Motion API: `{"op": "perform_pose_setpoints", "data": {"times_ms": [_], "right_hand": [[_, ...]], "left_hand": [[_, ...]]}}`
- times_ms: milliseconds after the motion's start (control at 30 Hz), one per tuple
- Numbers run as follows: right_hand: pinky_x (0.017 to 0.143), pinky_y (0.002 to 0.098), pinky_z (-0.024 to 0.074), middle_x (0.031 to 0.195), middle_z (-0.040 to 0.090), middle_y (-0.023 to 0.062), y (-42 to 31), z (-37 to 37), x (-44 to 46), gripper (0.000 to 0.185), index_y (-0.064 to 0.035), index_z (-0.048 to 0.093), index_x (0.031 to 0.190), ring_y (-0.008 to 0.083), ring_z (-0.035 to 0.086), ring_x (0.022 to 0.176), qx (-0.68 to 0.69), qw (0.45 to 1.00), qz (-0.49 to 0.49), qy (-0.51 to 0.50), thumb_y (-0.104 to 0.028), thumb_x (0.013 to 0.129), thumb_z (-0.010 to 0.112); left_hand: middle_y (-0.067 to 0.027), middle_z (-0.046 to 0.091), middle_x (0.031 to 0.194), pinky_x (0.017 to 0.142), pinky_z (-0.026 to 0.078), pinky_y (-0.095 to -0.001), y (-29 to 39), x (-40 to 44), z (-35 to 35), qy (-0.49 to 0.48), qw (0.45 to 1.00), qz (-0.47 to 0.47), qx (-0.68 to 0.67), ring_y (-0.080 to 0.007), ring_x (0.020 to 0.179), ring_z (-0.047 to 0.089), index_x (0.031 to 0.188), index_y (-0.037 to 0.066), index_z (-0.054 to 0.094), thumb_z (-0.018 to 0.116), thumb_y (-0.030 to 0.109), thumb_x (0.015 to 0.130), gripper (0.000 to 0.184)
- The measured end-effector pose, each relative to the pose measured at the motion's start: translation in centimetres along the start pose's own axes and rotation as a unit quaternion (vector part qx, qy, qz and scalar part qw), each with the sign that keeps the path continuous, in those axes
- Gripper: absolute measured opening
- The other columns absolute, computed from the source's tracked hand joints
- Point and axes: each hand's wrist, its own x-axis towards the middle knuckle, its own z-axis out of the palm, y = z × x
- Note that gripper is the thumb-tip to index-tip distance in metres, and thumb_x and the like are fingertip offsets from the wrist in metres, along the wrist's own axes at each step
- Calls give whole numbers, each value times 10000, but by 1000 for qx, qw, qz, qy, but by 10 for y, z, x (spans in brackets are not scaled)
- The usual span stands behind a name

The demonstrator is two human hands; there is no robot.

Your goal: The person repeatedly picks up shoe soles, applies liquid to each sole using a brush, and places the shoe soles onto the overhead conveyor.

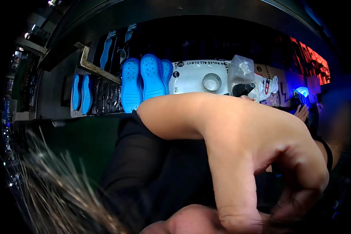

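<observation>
My left hand point(261, 136) is very close to the camera, its arm crossing in from the left below a black sleeve point(138, 156). Its thumb points down and the curled fingers bend towards it; the tips come together at the bottom edge, where anything held is hidden. A forearm with a black wristband point(330, 154) shows at the right, apparently my right arm, its hand hidden behind the left one. Beyond my left forearm stand several blue shoe soles point(152, 76) with small holes. A patch of pinkish skin at the bottom is blurred.
On the bench are a white printed sheet point(191, 80), a clear round cup point(211, 82), a clear tub point(241, 70), a black bottle-like thing point(243, 90) and a white cloth point(266, 87). A metal bracket point(95, 70) juts out left. Another person's hand point(302, 113) is by a blue light.
</observation>
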Motion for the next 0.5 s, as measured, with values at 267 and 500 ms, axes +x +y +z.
{"op": "perform_pose_setpoints", "data": {"times_ms": [267,500], "right_hand": [[649,212,475,747,614,58,-83,103,48,68,32,600,760,89,579,688,641,590,-473,-126,38,748,533],[654,199,487,752,619,53,-96,116,52,69,29,595,757,82,592,694,688,525,-467,-181,70,717,557]], "left_hand": [[-147,626,863,789,455,-343,2,-9,-2,15,1000,-12,-8,-231,797,615,943,-37,585,634,160,729,294],[-147,627,861,804,448,-353,3,-9,9,8,1000,-12,-8,-237,800,615,936,-34,589,630,167,727,293]]}}
